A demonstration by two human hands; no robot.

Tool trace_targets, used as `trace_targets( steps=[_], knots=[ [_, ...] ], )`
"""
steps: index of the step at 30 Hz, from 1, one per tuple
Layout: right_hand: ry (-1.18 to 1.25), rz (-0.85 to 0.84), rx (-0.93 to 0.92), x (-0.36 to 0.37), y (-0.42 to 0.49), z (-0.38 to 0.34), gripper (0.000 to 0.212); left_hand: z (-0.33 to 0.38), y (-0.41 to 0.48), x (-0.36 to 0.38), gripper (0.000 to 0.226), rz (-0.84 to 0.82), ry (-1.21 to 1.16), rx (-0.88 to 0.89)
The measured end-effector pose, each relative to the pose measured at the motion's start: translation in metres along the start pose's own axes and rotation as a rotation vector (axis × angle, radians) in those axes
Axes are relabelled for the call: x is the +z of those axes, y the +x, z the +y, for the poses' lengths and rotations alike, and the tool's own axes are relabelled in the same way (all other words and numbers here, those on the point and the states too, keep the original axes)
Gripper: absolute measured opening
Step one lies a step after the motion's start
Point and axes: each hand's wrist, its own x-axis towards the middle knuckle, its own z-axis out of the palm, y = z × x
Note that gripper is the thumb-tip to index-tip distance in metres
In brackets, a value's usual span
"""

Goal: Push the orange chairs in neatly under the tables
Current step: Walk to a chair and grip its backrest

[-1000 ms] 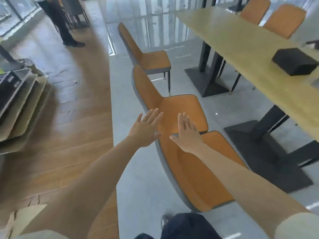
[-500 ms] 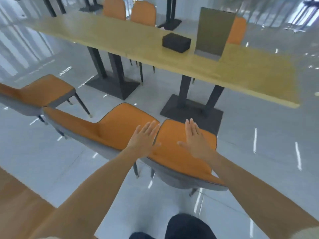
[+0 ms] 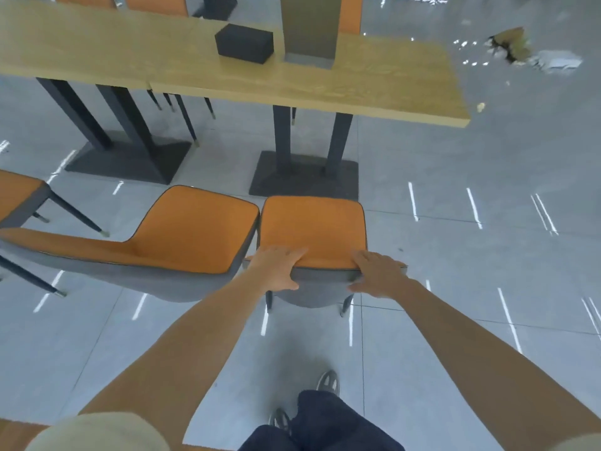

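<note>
Person's left hand (image 3: 276,268) and right hand (image 3: 379,273) gripped chair (image 3: 312,229) backrest top, fingers curled over edge. Chair faced table (image 3: 292,83), seat short of tabletop; second chair (image 3: 195,222) just beside, left.

Bright, glossy floor glare, soft blur

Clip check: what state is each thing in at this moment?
Held chair: out from the table, facing it, gripped at the backrest.
Left hand: grips backrest top.
Right hand: grips backrest top.
Neighbouring chair: out, turned askew.
Table: standing, black box and upright stand on it.
</note>
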Motion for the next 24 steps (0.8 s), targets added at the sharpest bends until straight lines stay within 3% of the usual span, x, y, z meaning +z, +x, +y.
trace_targets(
  steps=[7,24],
  knots=[
    [-0.136,0.128,0.065,0.007,0.01,0.006,0.035,-0.002,0.017,0.002,0.054,-0.026,-0.008,0.014],
    [-0.096,0.234,0.074,-0.041,0.095,0.053,0.029,-0.018,0.113,-0.046,0.062,0.022,0.022,0.082]
  ],
)
